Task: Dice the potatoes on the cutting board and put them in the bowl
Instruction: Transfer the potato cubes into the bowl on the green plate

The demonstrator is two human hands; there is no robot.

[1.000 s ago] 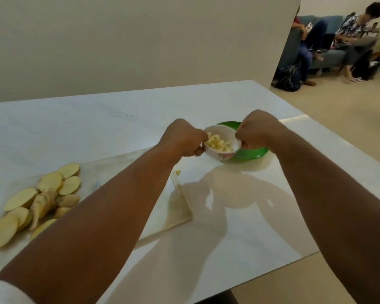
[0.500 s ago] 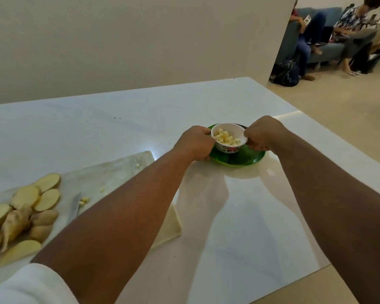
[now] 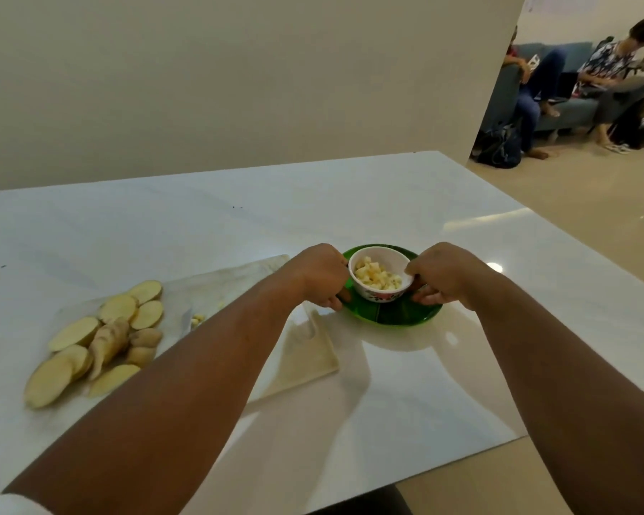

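A small white bowl [image 3: 381,291] with a red flower pattern holds diced potato [image 3: 377,279] and stands on a green plate [image 3: 395,314]. My left hand [image 3: 322,275] grips the bowl's left side with curled fingers. My right hand [image 3: 439,275] grips its right side the same way. On the pale cutting board [image 3: 305,351] to the left lie several potato slices [image 3: 118,308], unpeeled pieces [image 3: 108,341], a few loose dice [image 3: 198,319] and a knife blade [image 3: 185,321], mostly hidden by my left forearm.
The white table [image 3: 406,202] ends at a near edge below my arms and a right edge by the tiled floor. A beige wall [image 3: 238,76] stands behind it. Two people sit on a sofa [image 3: 558,83] far right, with a dark bag [image 3: 499,146] on the floor.
The bowl, lifted above the board's edge one second ago, has come down onto the green plate. Both hands stay on its sides. The view has shifted slightly.
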